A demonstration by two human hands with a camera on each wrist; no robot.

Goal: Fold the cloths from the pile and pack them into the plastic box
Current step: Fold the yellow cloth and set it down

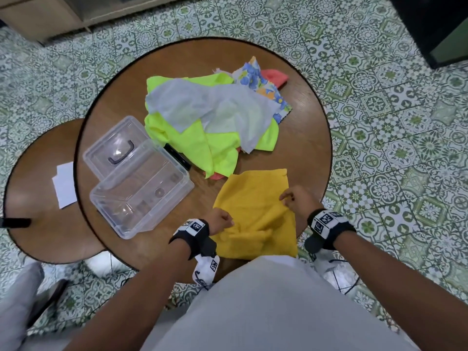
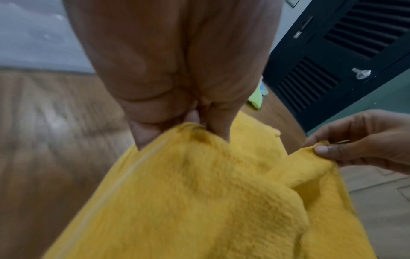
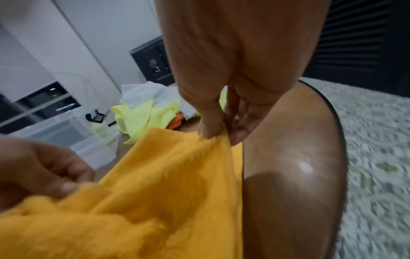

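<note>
Head view: the yellow cloth (image 1: pixel 255 211) lies at 6 o'clock on the round bench (image 1: pixel 304 148), its near edge hidden by the shirt. The pile (image 1: pixel 212 117) sits at 12, the plastic box (image 1: pixel 141 191) at 9.

Left wrist view: the left hand (image 2: pixel 177 87) pinches a cloth corner; blurry.

Right wrist view: the right hand (image 3: pixel 228 87) pinches another edge.

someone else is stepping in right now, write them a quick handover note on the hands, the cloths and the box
Left hand and right hand each pinch the yellow cloth, which lies partly lifted at the near edge of the round table.
Pile of cloths sits unfolded behind it.
Plastic box stands open and empty on the left, its lid behind it.
Done: nothing packed.
Left: fold the yellow cloth, then the pile, and pack all.
</note>
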